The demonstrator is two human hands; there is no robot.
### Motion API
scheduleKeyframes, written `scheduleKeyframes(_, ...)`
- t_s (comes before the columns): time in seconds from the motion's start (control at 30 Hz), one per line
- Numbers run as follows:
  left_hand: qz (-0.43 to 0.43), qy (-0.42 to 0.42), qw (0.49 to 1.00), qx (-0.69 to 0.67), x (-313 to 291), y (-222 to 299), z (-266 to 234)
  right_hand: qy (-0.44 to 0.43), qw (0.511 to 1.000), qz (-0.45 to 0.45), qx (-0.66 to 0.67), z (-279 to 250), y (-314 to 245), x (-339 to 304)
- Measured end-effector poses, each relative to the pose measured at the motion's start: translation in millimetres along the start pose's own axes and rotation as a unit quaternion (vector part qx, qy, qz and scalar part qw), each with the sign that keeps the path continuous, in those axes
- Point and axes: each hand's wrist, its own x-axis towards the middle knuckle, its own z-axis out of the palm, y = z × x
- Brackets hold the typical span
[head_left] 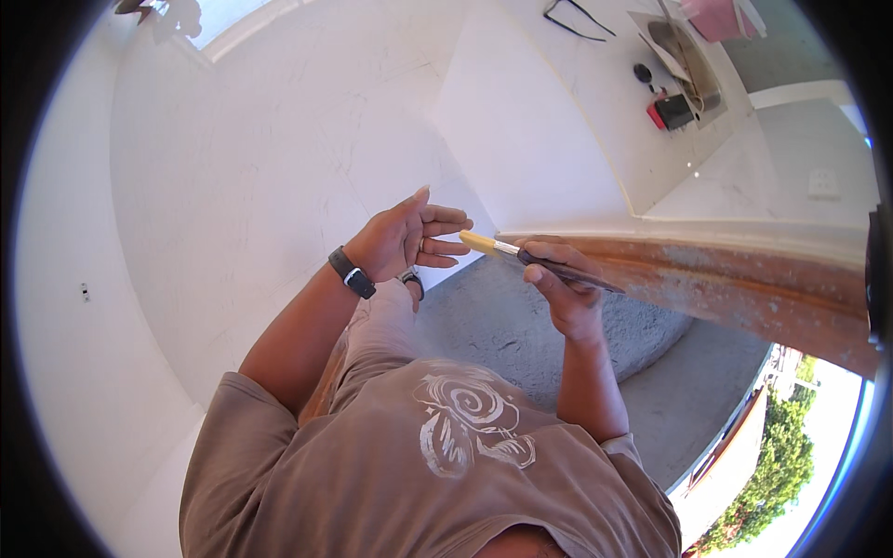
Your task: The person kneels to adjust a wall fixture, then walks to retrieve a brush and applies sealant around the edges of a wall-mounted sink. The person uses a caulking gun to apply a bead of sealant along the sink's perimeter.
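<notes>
Brown short-sleeved T-shirt (419, 484) with a white swirl print fills the foreground as a person handles a slim, yellow-bristled, dark-handled paintbrush (507, 248) in front of the chest. The right hand (569, 290) grasps its handle between thumb and fingers; the left hand (395, 240), released and empty, stretches its fingers just beside the bristle tip, though whether they touch cannot be told. A light, steady hold near the metal ferrule would probably serve best, keeping the tip under control and the bristles unbent. Past the right hand runs a worn reddish-brown wooden beam (726, 284). At upper right, a stainless-steel sink (710, 88) has a pale flat strip (665, 58) reaching across it; whatever lies deeper cannot be made out. Beside it sits a boxy black-and-red object (677, 112), its contents, if any, not shown.
</notes>
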Motion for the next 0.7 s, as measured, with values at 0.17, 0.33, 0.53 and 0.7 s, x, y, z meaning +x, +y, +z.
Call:
scheduleKeyframes(0.17, 0.052, -0.008, 0.997, -0.057, -34, 96, -3, -0.106, 0.993, -0.034, 0.034, 43, -50, 124)
scheduleKeyframes(0.33, 0.122, 0.039, 0.990, -0.061, -53, 169, -6, -0.230, 0.971, -0.041, 0.043, 82, -82, 222)
scheduleKeyframes(0.53, 0.179, 0.137, 0.974, 0.004, -44, 253, -39, -0.296, 0.950, -0.070, 0.067, 108, -73, 340)
scheduleKeyframes(0.7, 0.207, 0.112, 0.972, 0.007, -9, 321, -85, -0.343, 0.935, -0.058, 0.071, 132, -49, 452)
